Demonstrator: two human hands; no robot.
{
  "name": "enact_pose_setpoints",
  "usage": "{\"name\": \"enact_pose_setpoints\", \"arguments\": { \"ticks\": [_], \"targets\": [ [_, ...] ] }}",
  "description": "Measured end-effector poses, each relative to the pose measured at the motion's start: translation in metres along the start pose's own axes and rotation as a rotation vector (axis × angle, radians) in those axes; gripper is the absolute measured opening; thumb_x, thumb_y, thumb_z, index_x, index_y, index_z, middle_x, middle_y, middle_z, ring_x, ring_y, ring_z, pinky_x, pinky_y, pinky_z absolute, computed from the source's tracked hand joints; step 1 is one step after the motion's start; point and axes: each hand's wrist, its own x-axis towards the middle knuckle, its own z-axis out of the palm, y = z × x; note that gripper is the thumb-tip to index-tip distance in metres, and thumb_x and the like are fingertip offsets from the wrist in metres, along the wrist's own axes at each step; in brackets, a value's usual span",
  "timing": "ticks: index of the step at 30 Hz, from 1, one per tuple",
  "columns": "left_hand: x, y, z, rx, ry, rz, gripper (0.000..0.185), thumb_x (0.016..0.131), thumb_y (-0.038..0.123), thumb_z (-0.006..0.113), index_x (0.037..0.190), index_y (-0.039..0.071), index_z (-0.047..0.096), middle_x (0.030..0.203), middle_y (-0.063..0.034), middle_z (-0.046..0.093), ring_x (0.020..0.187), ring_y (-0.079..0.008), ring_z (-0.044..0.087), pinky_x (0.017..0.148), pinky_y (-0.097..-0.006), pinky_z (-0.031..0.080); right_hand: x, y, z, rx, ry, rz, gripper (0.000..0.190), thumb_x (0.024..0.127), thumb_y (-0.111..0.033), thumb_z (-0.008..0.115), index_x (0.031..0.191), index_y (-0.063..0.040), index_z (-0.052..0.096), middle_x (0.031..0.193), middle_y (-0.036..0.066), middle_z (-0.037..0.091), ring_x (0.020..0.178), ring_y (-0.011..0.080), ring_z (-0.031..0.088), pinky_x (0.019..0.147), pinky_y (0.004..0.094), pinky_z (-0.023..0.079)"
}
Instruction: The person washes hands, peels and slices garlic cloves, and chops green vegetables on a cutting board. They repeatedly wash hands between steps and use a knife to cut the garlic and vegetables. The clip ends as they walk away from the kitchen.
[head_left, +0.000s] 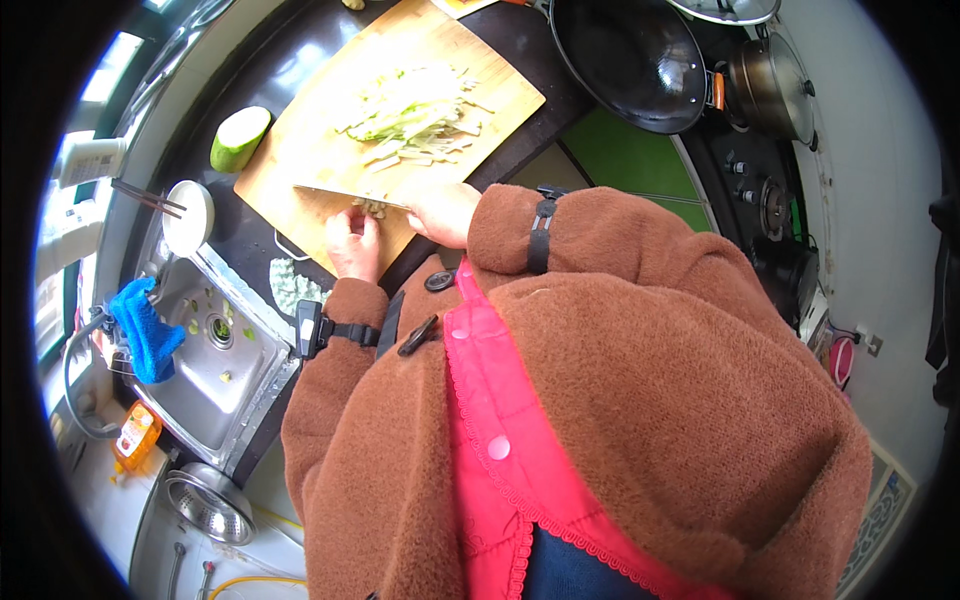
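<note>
On the wooden cutting board (300, 142), near its lower edge, lies a small pile of pale chopped pieces (373, 208); I cannot tell of what. My right hand (444, 214) grips the handle end of a kitchen knife (330, 193), whose blade stands edge-down beside the pile. The fingertips of my left hand (355, 244) touch the pieces, close to the blade; whether they pinch any is hidden. Farther up the board is a heap of pale green vegetable strips (420, 112). A cut piece of green-skinned gourd (238, 140) stands on the counter left of the board.
At left, a white plate (189, 219) carries chopsticks (146, 196). A textured pale cloth (291, 285) lies between the board and the steel sink (255, 367), which has a blue cloth (146, 330) over its faucet. A black wok (630, 60) and a lidded pot (772, 90) stand at upper right.
</note>
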Motion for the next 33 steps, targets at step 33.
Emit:
{"name": "enact_pose_setpoints", "arguments": {
  "ticks": [33],
  "targets": [
    [-0.004, -0.009, -0.005, -0.103, 0.029, -0.007, 0.024, 0.078, -0.001, 0.065, 0.100, 0.002, 0.059, 0.091, -0.0107, 0.057, 0.073, -0.0207, 0.059, 0.069, -0.0301, 0.050, -0.002, 0.000, -0.009, 0.193, -0.081, 0.127, 0.024, 0.082, -0.022, 0.058, 0.094, -0.002, 0.064, 0.083, 0.018, 0.064, 0.080, 0.0360, 0.062, 0.073, 0.0426, 0.049]
  ]
}}
